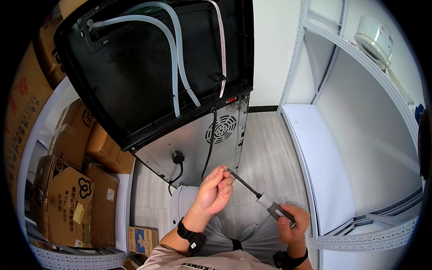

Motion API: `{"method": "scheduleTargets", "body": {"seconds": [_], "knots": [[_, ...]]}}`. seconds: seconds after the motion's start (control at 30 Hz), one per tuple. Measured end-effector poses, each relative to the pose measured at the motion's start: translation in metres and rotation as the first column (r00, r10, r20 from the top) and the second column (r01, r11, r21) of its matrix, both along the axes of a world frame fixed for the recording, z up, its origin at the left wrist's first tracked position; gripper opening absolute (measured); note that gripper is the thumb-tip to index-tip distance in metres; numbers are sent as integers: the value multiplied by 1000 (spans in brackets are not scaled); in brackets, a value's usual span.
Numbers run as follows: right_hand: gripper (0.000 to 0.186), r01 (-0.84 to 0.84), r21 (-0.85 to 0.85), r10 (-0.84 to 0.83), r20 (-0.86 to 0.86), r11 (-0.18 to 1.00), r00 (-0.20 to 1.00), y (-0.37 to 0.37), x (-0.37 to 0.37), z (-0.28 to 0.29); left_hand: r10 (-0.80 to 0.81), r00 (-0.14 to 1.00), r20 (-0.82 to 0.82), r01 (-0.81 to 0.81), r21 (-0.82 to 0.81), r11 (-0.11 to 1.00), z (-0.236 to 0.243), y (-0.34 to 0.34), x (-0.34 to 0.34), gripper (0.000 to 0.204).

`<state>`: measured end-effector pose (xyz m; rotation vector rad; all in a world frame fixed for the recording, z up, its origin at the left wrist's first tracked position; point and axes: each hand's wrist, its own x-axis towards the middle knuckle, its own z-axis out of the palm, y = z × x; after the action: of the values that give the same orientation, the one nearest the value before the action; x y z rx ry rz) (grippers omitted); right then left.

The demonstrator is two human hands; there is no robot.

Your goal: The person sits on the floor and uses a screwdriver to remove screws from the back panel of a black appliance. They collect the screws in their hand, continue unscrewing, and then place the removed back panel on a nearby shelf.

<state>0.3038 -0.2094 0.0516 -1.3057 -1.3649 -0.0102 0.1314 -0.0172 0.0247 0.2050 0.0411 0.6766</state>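
My right hand (293, 221) is wrapped round the grey handle of a screwdriver (246, 185), whose dark shaft slants up and to the left. At its tip, my left hand (215, 192) is closed in a pinch, with finger and thumb on what looks like a small screw (225, 169), barely visible. Just beyond my hands stands a tall machine with a metal back panel (191, 150). Its black upper cover (130, 85) is tilted up, showing two translucent hoses (173, 58) and a pale ribbon cable (221, 45). A black plug (178, 157) with a cord sits in the panel.
Cardboard boxes (67, 202) fill a shelf rack on the left. To the right, a white metal rack (317, 157) carries a white round container (373, 40) on its upper shelf. A small box (143, 240) lies low at the left, near my left forearm. The floor is grey wood-look planks (265, 148).
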Motion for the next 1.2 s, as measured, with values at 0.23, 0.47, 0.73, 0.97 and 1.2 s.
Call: {"method": "scheduleTargets", "body": {"seconds": [0.23,0.47,0.73,0.97,1.2], "knots": [[24,-25,-53,25,6,998,1000,-5,4,-1,-57,996,-66,57,-7,998,5,-1,-3,18],[24,-31,-51,32,22,998,999,-2,5,2,-66,996,-55,67,24,997,-1,1,-4,19],[24,-48,-65,54,88,997,995,-2,5,0,-41,988,-148,57,106,993,-4,-1,-15,12],[23,-61,-89,71,109,994,992,-4,6,4,-16,976,-215,49,146,988,-3,0,-20,12],[33,-105,-116,121,140,988,983,-7,10,12,92,900,-427,76,360,930,-10,1,-29,12]]}}
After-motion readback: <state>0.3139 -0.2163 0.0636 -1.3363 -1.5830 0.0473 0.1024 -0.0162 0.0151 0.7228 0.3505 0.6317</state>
